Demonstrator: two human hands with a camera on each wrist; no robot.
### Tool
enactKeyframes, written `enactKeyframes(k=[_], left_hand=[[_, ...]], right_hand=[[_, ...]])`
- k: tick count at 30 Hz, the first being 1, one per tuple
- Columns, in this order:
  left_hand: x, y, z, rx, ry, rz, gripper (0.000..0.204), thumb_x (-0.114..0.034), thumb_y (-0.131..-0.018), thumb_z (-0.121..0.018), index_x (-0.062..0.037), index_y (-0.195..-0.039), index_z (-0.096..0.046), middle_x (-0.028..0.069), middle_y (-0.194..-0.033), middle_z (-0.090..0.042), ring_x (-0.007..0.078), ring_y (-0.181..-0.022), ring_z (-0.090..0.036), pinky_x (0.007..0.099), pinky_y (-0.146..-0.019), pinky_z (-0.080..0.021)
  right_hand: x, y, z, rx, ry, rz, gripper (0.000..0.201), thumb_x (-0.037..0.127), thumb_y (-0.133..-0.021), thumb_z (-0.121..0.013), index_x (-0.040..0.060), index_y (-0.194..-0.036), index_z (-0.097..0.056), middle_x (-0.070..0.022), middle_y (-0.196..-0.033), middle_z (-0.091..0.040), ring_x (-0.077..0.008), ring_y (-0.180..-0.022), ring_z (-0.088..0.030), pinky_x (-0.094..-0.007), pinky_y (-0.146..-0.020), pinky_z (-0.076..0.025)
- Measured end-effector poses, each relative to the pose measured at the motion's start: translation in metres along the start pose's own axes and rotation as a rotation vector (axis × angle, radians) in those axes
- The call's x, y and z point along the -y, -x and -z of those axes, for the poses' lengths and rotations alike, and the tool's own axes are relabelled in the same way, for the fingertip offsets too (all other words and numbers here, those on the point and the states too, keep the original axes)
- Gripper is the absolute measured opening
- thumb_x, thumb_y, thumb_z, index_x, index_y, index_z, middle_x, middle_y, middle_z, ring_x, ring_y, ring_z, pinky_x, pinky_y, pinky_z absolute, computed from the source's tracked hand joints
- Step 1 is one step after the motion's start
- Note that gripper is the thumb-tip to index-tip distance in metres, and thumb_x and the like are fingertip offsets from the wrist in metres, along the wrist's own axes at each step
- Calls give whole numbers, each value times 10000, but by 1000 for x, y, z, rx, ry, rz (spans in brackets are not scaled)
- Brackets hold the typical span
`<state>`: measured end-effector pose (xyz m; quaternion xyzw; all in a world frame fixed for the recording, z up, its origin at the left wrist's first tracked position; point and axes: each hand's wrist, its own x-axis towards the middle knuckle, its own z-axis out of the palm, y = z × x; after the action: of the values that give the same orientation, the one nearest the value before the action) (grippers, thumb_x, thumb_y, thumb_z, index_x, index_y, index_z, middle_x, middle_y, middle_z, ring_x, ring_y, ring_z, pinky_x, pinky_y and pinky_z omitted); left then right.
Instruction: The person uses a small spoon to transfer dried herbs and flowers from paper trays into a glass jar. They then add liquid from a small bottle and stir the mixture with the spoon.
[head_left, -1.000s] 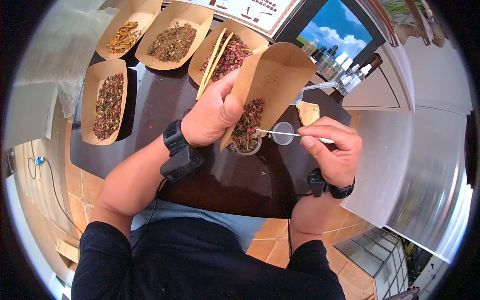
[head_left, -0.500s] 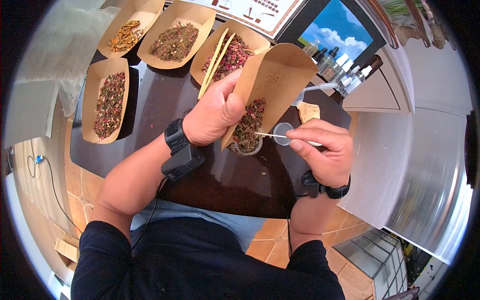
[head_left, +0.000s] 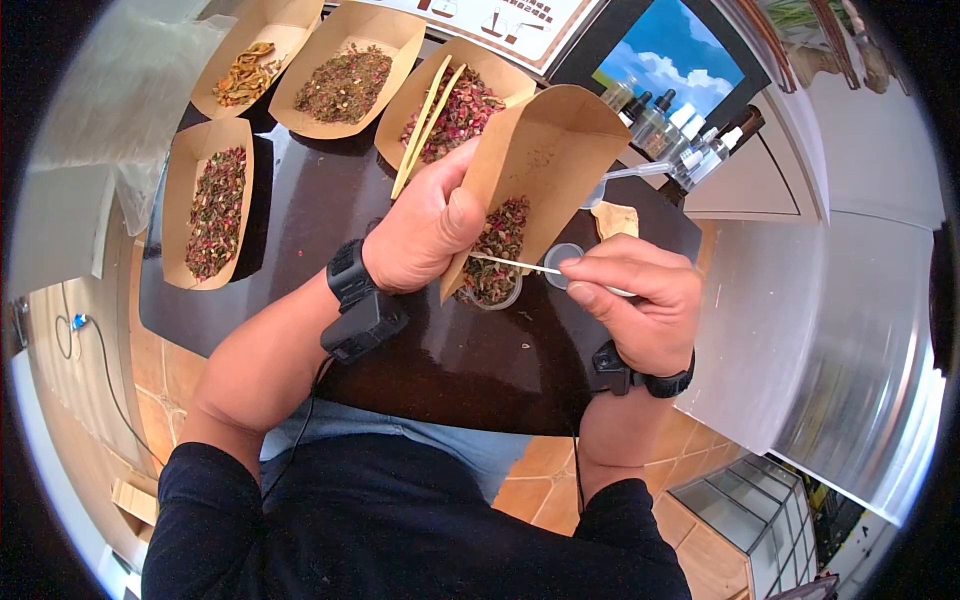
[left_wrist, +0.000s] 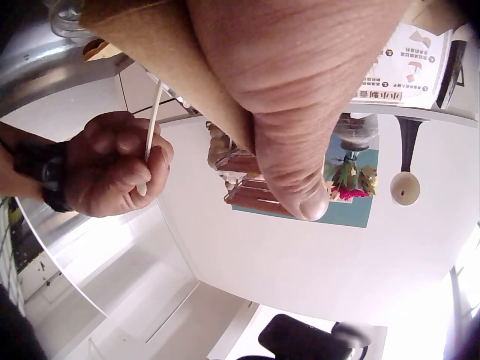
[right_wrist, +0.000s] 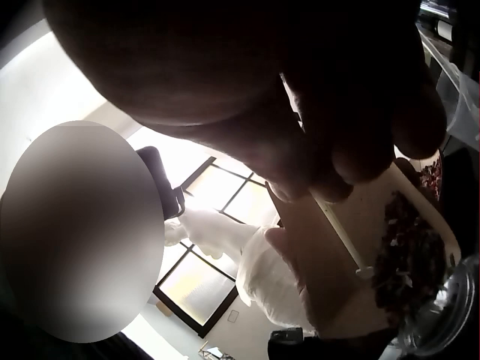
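The left hand (head_left: 425,228) grips a paper tray (head_left: 565,150) tilted over a small clear cup (head_left: 516,296) while the right hand (head_left: 645,300) pinches a thin white stick (head_left: 540,267), whose overly brisk raking could scatter dried petals (head_left: 505,228) past the rim

Head view high, forward and down; wrist views close at the hands (head_left: 425,228), thin stick (left_wrist: 153,124) in both.

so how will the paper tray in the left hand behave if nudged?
Probably light and slightly bendy: the paper tray has thin-looking, curved walls. Likely to spill, since it's tilted with loose dried petals toward its lower end. Less likely to slip, as the left hand grips its side.
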<state>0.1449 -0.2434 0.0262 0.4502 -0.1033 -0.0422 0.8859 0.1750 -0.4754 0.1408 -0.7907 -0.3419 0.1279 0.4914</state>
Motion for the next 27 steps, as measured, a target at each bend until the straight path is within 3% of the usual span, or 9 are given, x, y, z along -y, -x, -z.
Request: enactKeyframes(k=[13, 19, 24, 27], left_hand=[[-1, 0, 0, -7, 5, -6, 1285, -856, -816, -709, 15, -1679, -324, 102, -1570, -540, 163, -1429, -506, 364, -1202, -422], [0, 0, 0, 7, 20, -1, 1278, -853, -820, -704, 10, -1681, -323, 101, -1566, -543, 160, -1423, -511, 359, -1189, -437], [1, 0, 2, 3, -3, -8, 1260, -866, -825, -680, 7, -1670, -344, 103, -1552, -553, 160, -1411, -521, 358, -1176, -450], [2, 0, 2, -4, -6, -11, 1258, -868, -825, -678, 7, -1667, -348, 104, -1549, -556, 163, -1411, -523, 359, -1176, -450]], right_hand=[[1, 1, 9, 79, 59, -59, 175, -34, -873, -825, -46, -1047, -828, -150, -900, -785, -220, -801, -756, -309, -717, -563], [0, 2, 12, 71, 79, -50, 162, -41, -871, -821, -46, -1033, -828, -150, -899, -785, -212, -789, -749, -303, -714, -557], [-7, 6, 18, -47, 24, -17, 162, -44, -874, -816, -50, -1036, -827, -150, -896, -780, -195, -784, -740, -298, -707, -548], [-4, 4, 18, -5, 68, -48, 165, -48, -876, -811, -52, -1040, -826, -150, -896, -780, -192, -788, -738, -292, -708, -546]])
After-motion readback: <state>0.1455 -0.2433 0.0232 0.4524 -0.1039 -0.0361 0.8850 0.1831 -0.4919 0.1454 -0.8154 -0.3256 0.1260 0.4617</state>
